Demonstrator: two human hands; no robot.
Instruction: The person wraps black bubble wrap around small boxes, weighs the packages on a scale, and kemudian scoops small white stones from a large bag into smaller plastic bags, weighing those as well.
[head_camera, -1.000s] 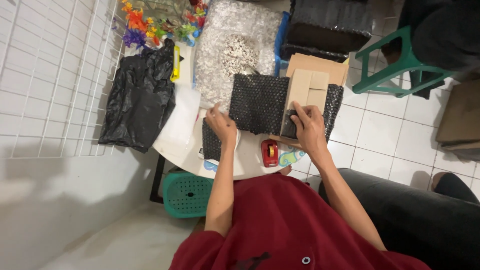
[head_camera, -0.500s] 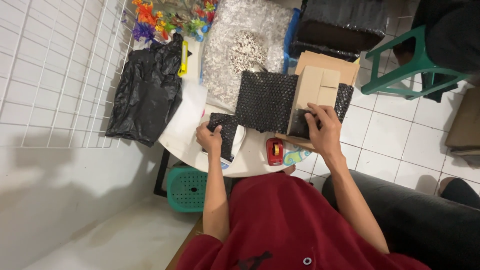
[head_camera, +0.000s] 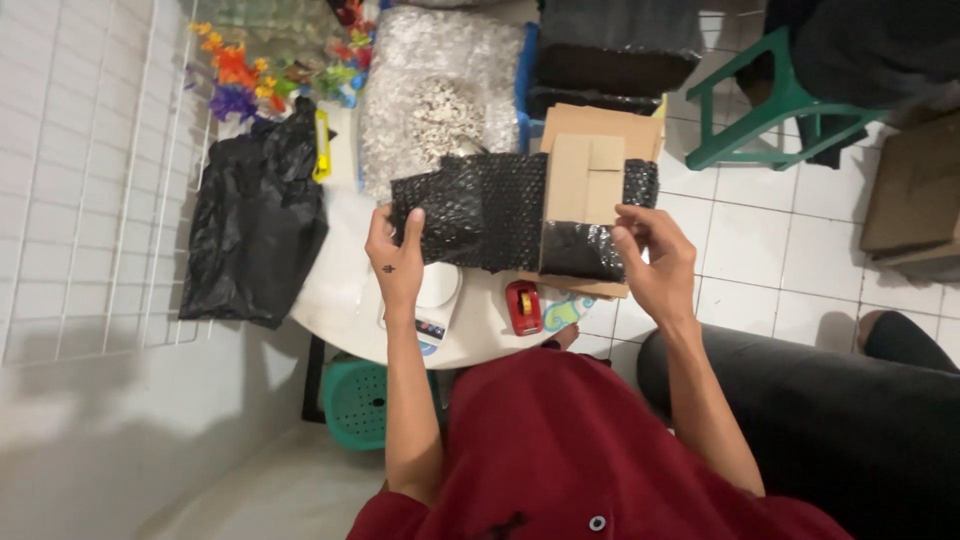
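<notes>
The left hand (head_camera: 398, 262) pinches the left edge of the black bubble wrap (head_camera: 480, 210), held up over the white table (head_camera: 340, 290). The flat cardboard piece (head_camera: 585, 180) lies on the wrap, and the right hand (head_camera: 655, 262) pinches the right edge. It looks like the wrapping step; next, the wrap needs folding snugly over the cardboard.

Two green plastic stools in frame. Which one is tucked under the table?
The green stool with the perforated top, low in the picture beside the left forearm, sits under the white round table. The other green stool stands out on the tiled floor, top right.
</notes>
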